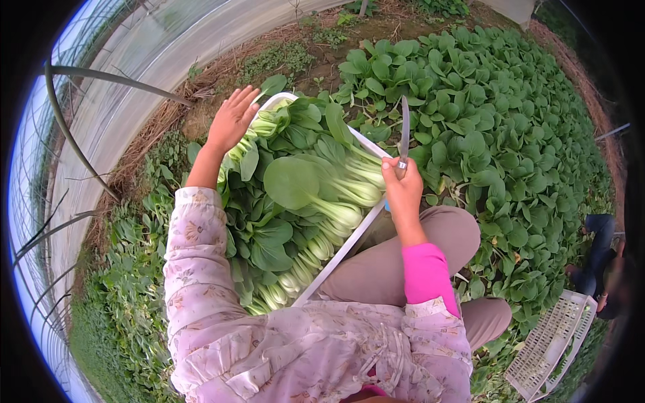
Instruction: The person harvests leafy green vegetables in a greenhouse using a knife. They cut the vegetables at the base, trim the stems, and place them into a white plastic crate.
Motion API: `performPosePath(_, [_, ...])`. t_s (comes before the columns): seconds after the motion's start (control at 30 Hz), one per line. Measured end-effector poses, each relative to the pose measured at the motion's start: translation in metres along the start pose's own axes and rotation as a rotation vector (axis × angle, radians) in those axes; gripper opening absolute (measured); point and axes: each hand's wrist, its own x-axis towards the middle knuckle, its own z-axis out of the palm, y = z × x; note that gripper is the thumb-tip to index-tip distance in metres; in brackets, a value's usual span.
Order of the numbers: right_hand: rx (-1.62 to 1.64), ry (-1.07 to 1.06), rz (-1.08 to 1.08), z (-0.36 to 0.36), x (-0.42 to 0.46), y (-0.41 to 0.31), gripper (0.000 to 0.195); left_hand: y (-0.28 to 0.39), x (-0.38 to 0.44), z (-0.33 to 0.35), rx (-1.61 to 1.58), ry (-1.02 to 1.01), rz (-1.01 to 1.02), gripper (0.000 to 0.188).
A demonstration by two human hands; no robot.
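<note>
A white plastic crate [347,247] full of harvested pak choi [342,214] stands before me, against my bent leg. The heads lie in rows, their pale stem bases towards the crate's sides and the dark leaves inward. My left hand [233,121] is flat over the crate's far left side, fingers stretched; nothing shows in its grasp, though a single leaf [273,84] sticks out beside the fingertips. Over the right rim, my right hand [407,189] grips a knife [405,126] with a curved blade pointing away from me. One pak choi stem reaches up to my right thumb.
Dense pak choi plants [504,146] grow on the right. A second slatted crate [549,347] is at lower right, near another person [599,257]. Metal hoop poles [121,78] and plastic greenhouse sheeting [201,40] run along the left.
</note>
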Motion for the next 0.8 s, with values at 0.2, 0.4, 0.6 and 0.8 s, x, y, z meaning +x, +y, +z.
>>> performPosePath(0.2, [-0.036,0.015,0.056,-0.015,0.002,-0.001,0.015,-0.003,-0.054,0.118,0.172,-0.166,-0.114,0.058])
performPosePath(0.4, [-0.029,-0.016,0.09,-0.012,-0.004,0.002,0.014,-0.025,-0.038,0.094,-0.275,-0.113,-0.187,0.045])
performPosePath(0.6, [-0.022,-0.091,0.146,-0.017,-0.007,-0.006,0.015,-0.048,0.009,0.037,-0.767,0.101,-0.457,0.025])
performPosePath(0.8, [-0.008,-0.103,0.174,-0.013,-0.006,-0.006,0.015,-0.066,0.019,0.074,-0.131,-0.014,-0.19,0.028])
